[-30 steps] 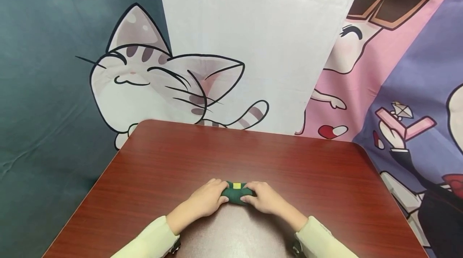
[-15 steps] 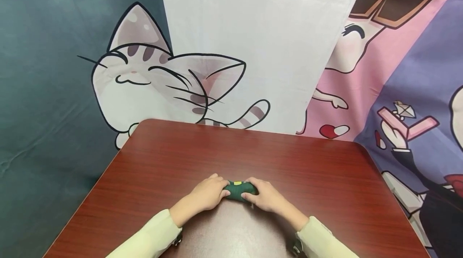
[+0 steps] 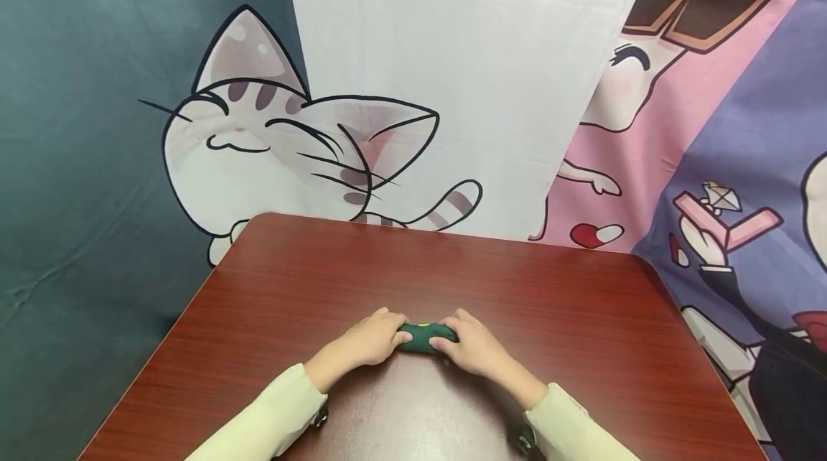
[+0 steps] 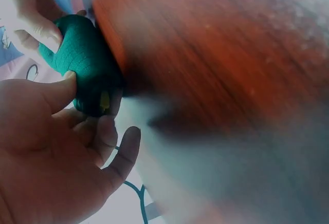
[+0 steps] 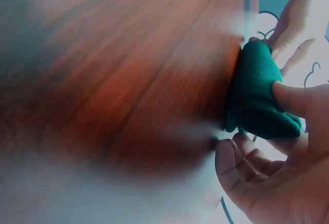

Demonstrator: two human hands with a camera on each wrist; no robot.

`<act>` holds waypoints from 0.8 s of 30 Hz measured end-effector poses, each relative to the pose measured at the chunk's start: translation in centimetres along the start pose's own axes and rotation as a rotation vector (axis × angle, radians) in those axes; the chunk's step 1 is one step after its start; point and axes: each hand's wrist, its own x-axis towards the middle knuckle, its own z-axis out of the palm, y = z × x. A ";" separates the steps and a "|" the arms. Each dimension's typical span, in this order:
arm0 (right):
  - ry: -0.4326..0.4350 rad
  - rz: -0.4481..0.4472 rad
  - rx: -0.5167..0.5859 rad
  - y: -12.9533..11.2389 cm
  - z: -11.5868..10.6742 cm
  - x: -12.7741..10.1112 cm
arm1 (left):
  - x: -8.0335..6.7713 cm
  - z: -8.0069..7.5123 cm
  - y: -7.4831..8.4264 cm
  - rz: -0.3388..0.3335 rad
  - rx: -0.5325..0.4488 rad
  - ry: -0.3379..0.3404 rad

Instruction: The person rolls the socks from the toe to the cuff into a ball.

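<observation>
A rolled-up dark green cloth (image 3: 421,341) lies crosswise near the table's front middle, with a sliver of a yellow patch on its far upper side. My left hand (image 3: 372,340) grips its left end, thumb on the near side and fingers over the far side. At the right end, my right hand (image 3: 477,346) pinches it in the same way. In the left wrist view the cloth (image 4: 85,54) shows a fine knit texture and a bit of yellow at its end. The right wrist view shows the roll's (image 5: 257,75) folded end layers. Fingertips behind the roll are partly hidden.
The reddish-brown wooden table (image 3: 426,274) has rounded far corners and reflects light near its front. Behind it hangs a backdrop (image 3: 491,87) printed with a cartoon cat and figures. Pale sleeves (image 3: 265,418) cover both forearms.
The roll has turned away from me, so the yellow patch has moved from its top to the far edge. Both hands have shifted slightly forward, still holding the ends.
</observation>
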 end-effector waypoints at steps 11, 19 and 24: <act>-0.047 0.049 0.086 0.5 0.0 1.5 | 0.3 0.1 0.1 -0.015 -0.012 0.015; -0.107 0.112 0.121 1.1 -0.3 2.2 | 1.5 -0.4 -0.8 0.009 -0.155 -0.047; -0.126 0.137 0.140 1.2 -0.4 2.4 | 2.7 -1.0 -1.0 0.032 -0.182 -0.122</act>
